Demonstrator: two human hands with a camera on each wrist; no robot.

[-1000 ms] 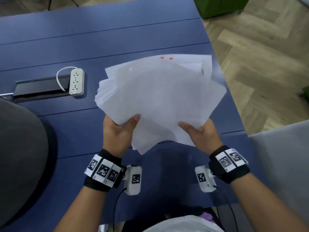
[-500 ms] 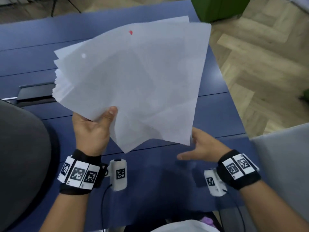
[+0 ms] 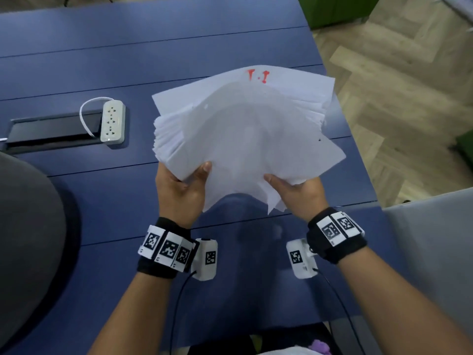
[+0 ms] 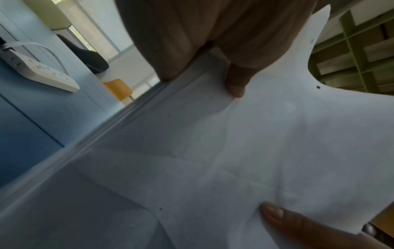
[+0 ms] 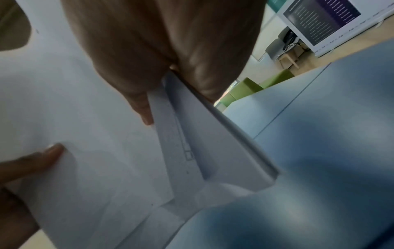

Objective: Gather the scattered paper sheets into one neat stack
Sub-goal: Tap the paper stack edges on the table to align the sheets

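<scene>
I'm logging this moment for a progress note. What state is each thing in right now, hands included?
paper sheets: all gathered in one bundle, held above the table, edges still fanned and uneven
left hand: grips the bundle's near left corner, thumb on top
right hand: grips the near right corner, thumb on top
power strip: lying flat on the table, sockets empty
blue table: bears only the power strip

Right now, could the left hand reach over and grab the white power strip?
Probably not yet: the left hand is busy gripping the paper sheets. The power strip lies uncovered on the table to its left.
</scene>
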